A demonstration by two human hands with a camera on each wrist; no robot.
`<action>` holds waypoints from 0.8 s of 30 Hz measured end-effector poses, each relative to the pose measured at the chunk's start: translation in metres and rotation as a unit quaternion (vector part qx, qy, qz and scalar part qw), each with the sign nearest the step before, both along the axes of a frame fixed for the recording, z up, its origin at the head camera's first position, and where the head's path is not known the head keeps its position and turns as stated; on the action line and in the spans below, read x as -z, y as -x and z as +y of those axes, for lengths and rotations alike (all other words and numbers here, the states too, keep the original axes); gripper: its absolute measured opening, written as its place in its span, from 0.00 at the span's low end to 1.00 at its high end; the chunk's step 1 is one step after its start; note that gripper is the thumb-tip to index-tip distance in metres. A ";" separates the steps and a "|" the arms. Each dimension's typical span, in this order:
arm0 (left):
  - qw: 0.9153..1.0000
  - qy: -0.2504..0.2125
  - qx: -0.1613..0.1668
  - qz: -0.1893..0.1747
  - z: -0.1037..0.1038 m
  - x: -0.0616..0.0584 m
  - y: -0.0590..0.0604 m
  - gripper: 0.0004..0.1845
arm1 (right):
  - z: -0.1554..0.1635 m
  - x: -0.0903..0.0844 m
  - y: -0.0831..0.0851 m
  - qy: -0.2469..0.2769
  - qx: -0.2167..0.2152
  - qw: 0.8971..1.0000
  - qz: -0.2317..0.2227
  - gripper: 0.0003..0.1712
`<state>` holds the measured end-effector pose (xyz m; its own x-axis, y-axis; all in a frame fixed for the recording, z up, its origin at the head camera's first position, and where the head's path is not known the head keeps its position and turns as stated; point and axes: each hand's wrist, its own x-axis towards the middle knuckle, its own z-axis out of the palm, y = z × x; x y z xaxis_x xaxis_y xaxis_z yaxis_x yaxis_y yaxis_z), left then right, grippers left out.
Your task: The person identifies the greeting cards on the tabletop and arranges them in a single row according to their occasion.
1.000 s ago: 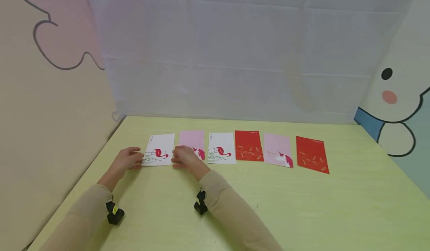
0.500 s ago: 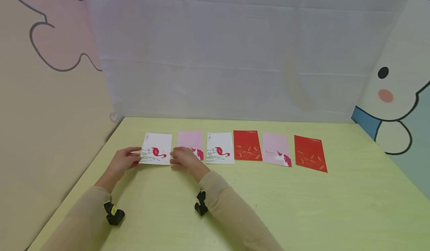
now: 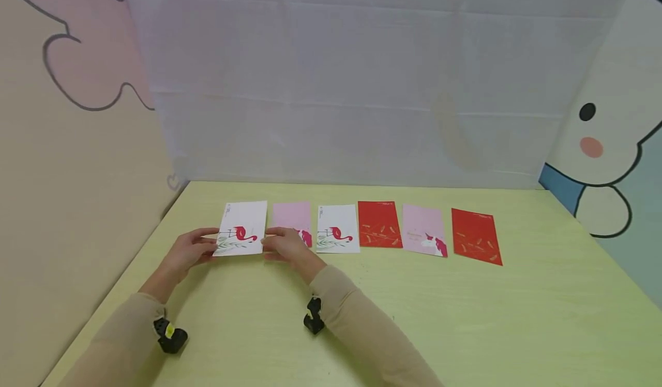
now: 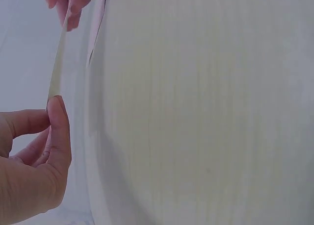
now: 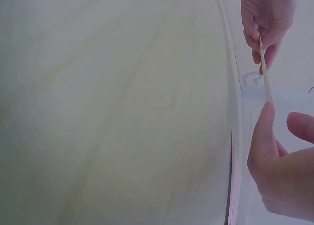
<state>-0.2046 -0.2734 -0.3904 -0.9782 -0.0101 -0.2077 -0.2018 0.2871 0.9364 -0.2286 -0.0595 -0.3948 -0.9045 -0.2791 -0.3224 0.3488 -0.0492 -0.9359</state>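
Note:
A white card with a red flamingo (image 3: pixel 241 229) is held just above the left end of the yellow-green table (image 3: pixel 465 318). My left hand (image 3: pixel 188 249) pinches its left edge and my right hand (image 3: pixel 284 246) pinches its right edge. In the left wrist view the card (image 4: pixel 59 58) shows edge-on, clear of the tabletop, with my left hand's (image 4: pixel 49 117) thumb on its near end. The right wrist view also shows the card (image 5: pixel 265 75) edge-on, between my right hand (image 5: pixel 277 151) and my left hand (image 5: pixel 265 19).
A row of cards lies flat to the right: a pink one (image 3: pixel 292 214) partly behind my right hand, a second flamingo card (image 3: pixel 338 229), a red one (image 3: pixel 379 223), another pink one (image 3: pixel 423 229) and another red one (image 3: pixel 473 234). Walls close off the left and back.
The flamingo card, lying flat a second ago, has come up off the table between both hands. The other cards have not moved.

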 end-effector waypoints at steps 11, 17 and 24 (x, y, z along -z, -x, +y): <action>1.000 0.001 0.008 -0.002 0.008 -0.008 -0.011 0.26 | 0.008 -0.002 -0.005 0.013 0.028 0.999 0.036 0.15; 1.000 0.000 0.017 0.013 0.008 -0.007 -0.016 0.26 | 0.011 0.000 -0.010 -0.002 0.030 0.999 0.031 0.13; 1.000 -0.011 0.011 0.016 -0.001 0.003 -0.015 0.27 | 0.017 -0.002 -0.021 -0.010 0.015 0.999 0.050 0.14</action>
